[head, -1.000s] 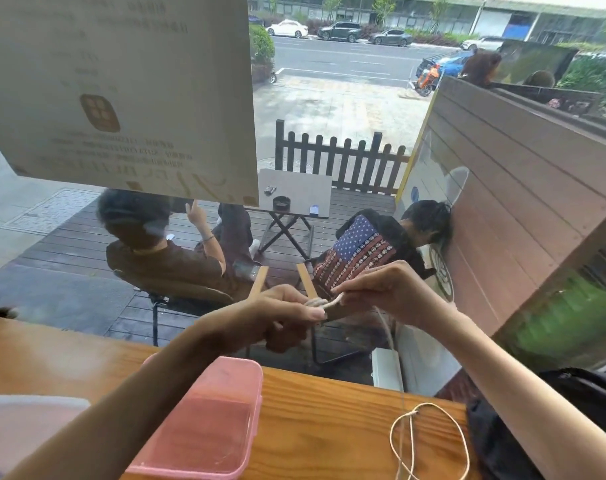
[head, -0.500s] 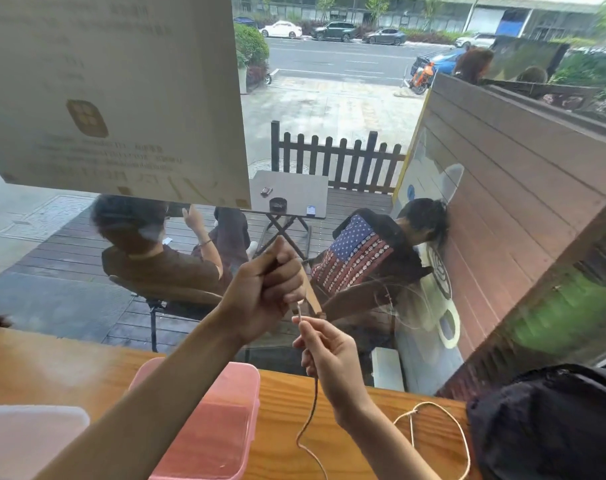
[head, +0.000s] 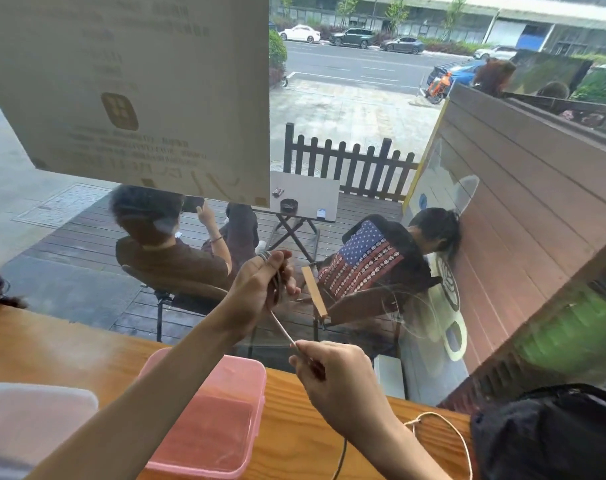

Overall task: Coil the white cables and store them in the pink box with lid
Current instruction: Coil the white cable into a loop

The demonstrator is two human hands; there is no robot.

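My left hand (head: 260, 289) is raised in front of the window with loops of a white cable (head: 280, 328) wound around its fingers. A taut stretch of that cable runs down and right to my right hand (head: 326, 375), which pinches it just above the table. Below the right hand the cable hangs down to the tabletop. The pink box (head: 222, 427) sits open on the wooden table (head: 69, 351) under my left forearm. A second white cable (head: 443, 424) lies in a loose loop on the table at the right.
A translucent lid (head: 31, 420) lies left of the pink box. A black bag (head: 551, 434) occupies the table's right end. A glass window with a paper notice (head: 128, 91) stands right behind the table; people sit outside on a deck.
My left hand has lifted slightly with more loops on its fingers. My right hand has slid down and right along the cable, pulling a longer stretch taut between the hands.
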